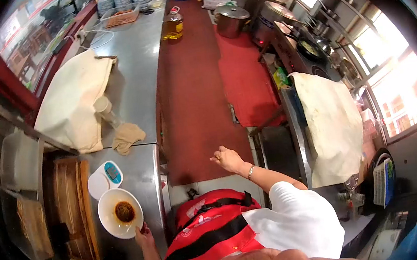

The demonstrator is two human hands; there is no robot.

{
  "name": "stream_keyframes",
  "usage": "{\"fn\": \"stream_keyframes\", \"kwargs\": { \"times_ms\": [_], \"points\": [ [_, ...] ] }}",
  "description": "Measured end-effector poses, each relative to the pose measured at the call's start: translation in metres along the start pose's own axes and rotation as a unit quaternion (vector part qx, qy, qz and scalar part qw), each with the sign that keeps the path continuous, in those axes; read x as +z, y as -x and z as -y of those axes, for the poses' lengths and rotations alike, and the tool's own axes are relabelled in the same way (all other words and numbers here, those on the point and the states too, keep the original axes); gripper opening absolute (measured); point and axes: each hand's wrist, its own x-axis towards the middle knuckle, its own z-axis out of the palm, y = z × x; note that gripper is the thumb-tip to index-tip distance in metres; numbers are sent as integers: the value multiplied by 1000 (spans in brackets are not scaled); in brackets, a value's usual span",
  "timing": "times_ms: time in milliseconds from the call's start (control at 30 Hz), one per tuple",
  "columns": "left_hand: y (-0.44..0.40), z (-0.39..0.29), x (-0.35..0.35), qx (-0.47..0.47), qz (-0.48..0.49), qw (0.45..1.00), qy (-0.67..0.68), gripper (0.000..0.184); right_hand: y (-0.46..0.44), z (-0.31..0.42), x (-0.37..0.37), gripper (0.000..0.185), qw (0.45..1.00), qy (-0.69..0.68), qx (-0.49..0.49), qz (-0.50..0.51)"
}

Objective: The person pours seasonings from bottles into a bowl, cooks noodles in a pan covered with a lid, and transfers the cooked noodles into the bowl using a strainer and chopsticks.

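Observation:
My left hand [145, 236] grips the lower right edge of a white bowl [108, 219] with a small pool of dark brown sauce [124, 211] in its bottom. Just behind the bowl stands a white kitchen scale [98, 184] with a blue-rimmed display; whether the bowl rests on the steel counter or is slightly lifted, I cannot tell. My right hand [228, 159], with a metal bracelet at the wrist, hangs over the red floor mat [196, 106], away from both counters. Its fingers are curled in, and anything within them is hidden.
A beige cloth [129, 136] and a lidded clear container [105, 109] lie farther along the left counter [136, 92]. Wooden boards [71, 205] stand left of the scale. An oil jug [174, 24] and a big pot [231, 20] stand ahead. Cream sheeting [332, 122] covers the right counter.

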Motion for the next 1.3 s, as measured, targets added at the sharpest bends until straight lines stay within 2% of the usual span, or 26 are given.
{"fn": "stream_keyframes", "kwargs": {
  "times_ms": [167,233,267,333,367,433,500,567,633,667,733,800,833,900,967,1000,1100,1133,1233,1300],
  "points": [
    [18,0,-6,-3,-28,999,-40,28,13,-24,-15,30,998,-31,61,-17],
    [28,3,-6,23,49,993,-101,30,10,-36,-21,34,995,-45,83,-37],
    [28,4,-9,23,52,993,-104,30,8,-42,-22,34,994,-47,86,-39],
    [24,12,-12,40,54,970,-233,33,3,-58,-26,33,993,-60,88,-56],
    [32,14,1,42,54,970,-234,33,-2,-66,-30,33,993,-61,87,-57],
    [90,19,74,-7,112,972,-208,35,-13,-80,-42,33,993,-57,79,-68],
    [95,43,104,16,71,968,-238,35,-25,-99,-55,32,992,-67,75,-76],
    [89,68,130,40,75,961,-262,36,-37,-124,-64,29,987,-82,66,-122],
    [101,87,181,37,116,974,-193,39,-46,-146,-79,29,983,-102,49,-144],
    [72,101,177,39,114,963,-243,39,-51,-157,-84,29,981,-101,45,-157],
    [123,111,271,57,134,973,-182,36,-59,-178,-98,27,979,-110,43,-166],
    [119,123,310,39,174,950,-257,30,-61,-192,-123,24,972,-143,36,-182],
    [124,128,337,26,137,948,-288,28,-65,-201,-136,22,964,-168,30,-204],
    [123,144,380,63,163,932,-316,28,-68,-224,-153,18,927,-286,55,-237],
    [133,149,428,44,154,910,-383,27,-65,-231,-188,16,906,-303,44,-291],
    [118,161,440,72,214,903,-365,26,-64,-242,-197,15,886,-333,58,-319],
    [109,177,491,32,254,869,-424,29,-56,-261,-229,29,847,-367,90,-374],
    [106,187,508,47,275,862,-423,28,-56,-267,-238,32,829,-385,102,-394],
    [121,201,569,40,306,838,-450,27,-54,-290,-251,34,783,-426,132,-434],
    [108,213,592,29,327,836,-439,26,-57,-290,-258,34,772,-416,139,-459]
  ]
}}
